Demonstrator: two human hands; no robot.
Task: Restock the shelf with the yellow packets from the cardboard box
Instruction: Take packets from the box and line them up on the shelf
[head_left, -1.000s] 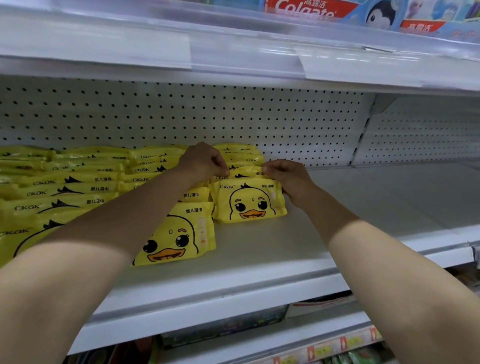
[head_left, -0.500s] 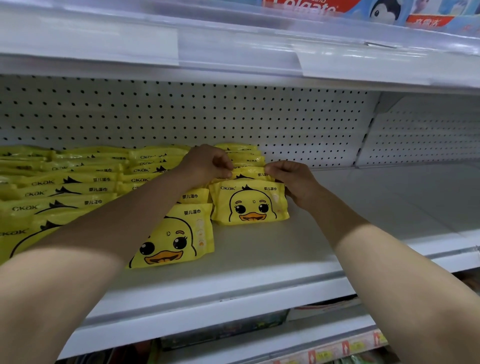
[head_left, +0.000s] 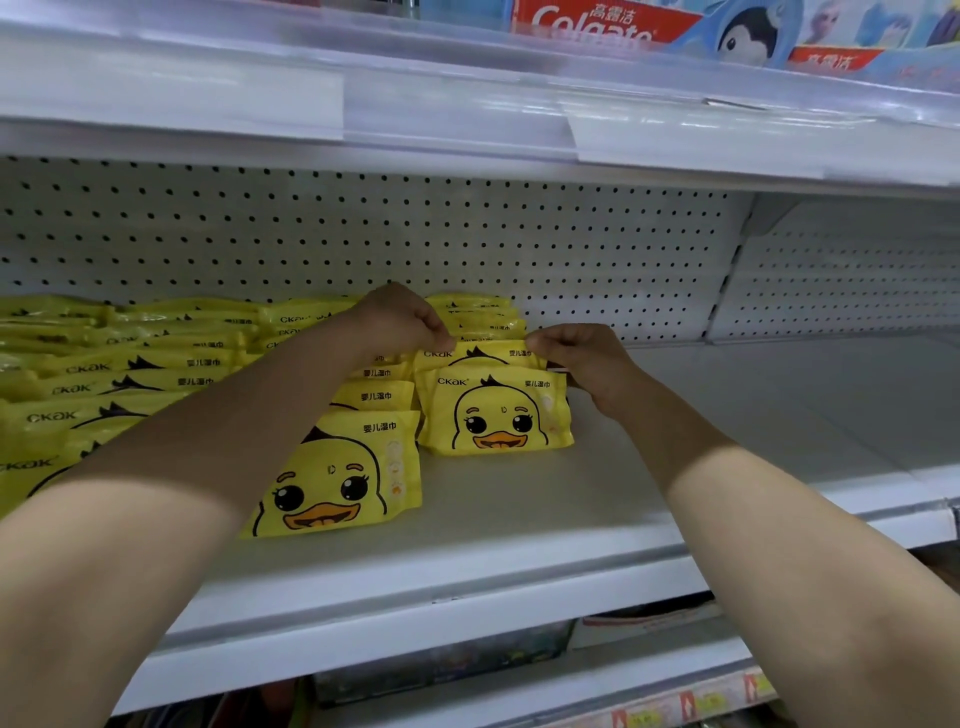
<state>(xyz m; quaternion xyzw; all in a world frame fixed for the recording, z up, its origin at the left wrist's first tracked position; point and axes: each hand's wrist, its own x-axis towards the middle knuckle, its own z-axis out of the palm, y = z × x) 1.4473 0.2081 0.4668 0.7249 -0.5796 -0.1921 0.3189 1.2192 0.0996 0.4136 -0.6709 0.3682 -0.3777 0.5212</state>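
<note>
Both hands reach onto the white shelf (head_left: 519, 499). The fingers of the left hand (head_left: 400, 322) and right hand (head_left: 584, 358) are curled, pinching the two top corners of an upright yellow packet (head_left: 478, 355). Just in front of the fingers stands a duck-face packet (head_left: 496, 415). To their left are further packet rows (head_left: 130, 364), and behind them is the pegboard panel (head_left: 415, 234).
</note>
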